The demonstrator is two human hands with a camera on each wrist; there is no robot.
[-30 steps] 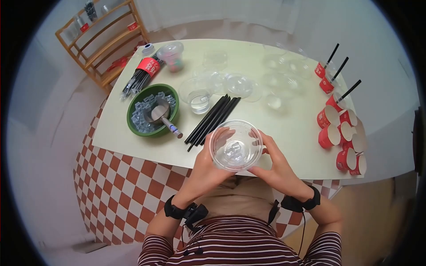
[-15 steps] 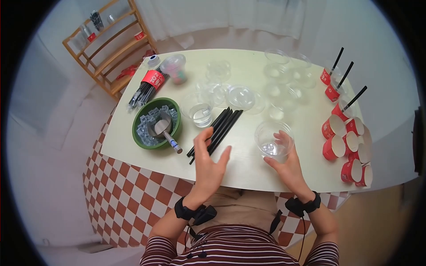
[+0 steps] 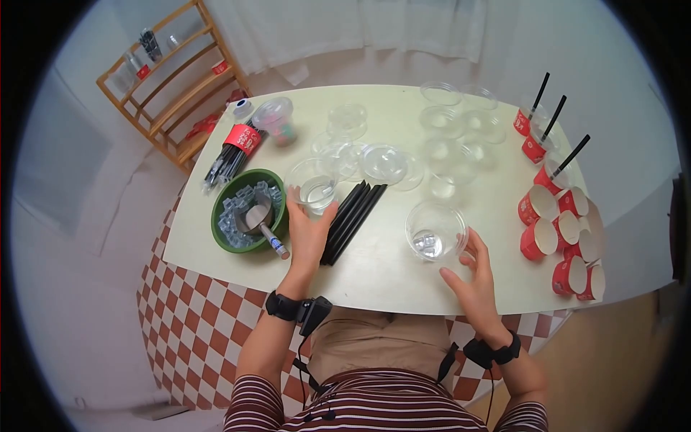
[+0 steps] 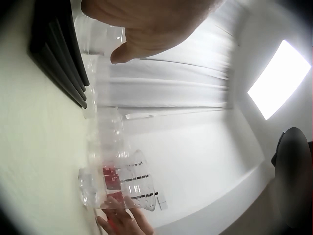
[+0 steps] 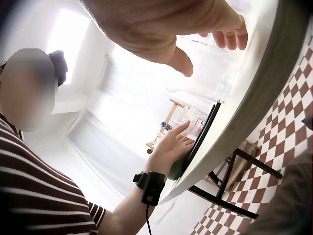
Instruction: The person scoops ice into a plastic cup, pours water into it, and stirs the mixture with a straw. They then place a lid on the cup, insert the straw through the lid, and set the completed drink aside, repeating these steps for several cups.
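Observation:
In the head view, a clear cup with ice (image 3: 429, 245) stands on the table. Just to its right, my right hand (image 3: 476, 286) has its fingers and thumb apart, the fingertips near the cup's wall; whether they touch it I cannot tell. My left hand (image 3: 308, 234) is at a clear cup of liquid (image 3: 317, 193), fingers to the cup's left and thumb to its right, spread rather than closed. Black straws (image 3: 353, 223) lie beside this hand. The right wrist view shows my left hand (image 5: 171, 147) with extended fingers and my right hand (image 5: 171, 29) holding nothing.
A green bowl (image 3: 218, 229) of clear cubes holds a metal scoop (image 3: 258, 216) at the left. Behind are wrapped straws (image 3: 227, 162), a lidded cup (image 3: 277, 122) and clear lids (image 3: 384, 164). More clear cups (image 3: 440, 122) stand farther back; red paper cups (image 3: 538, 240) line the right.
Both hands held the ice cup at first. It now stands on the table farther right, and my right hand has come away from its side. My left hand has moved left to the liquid cup.

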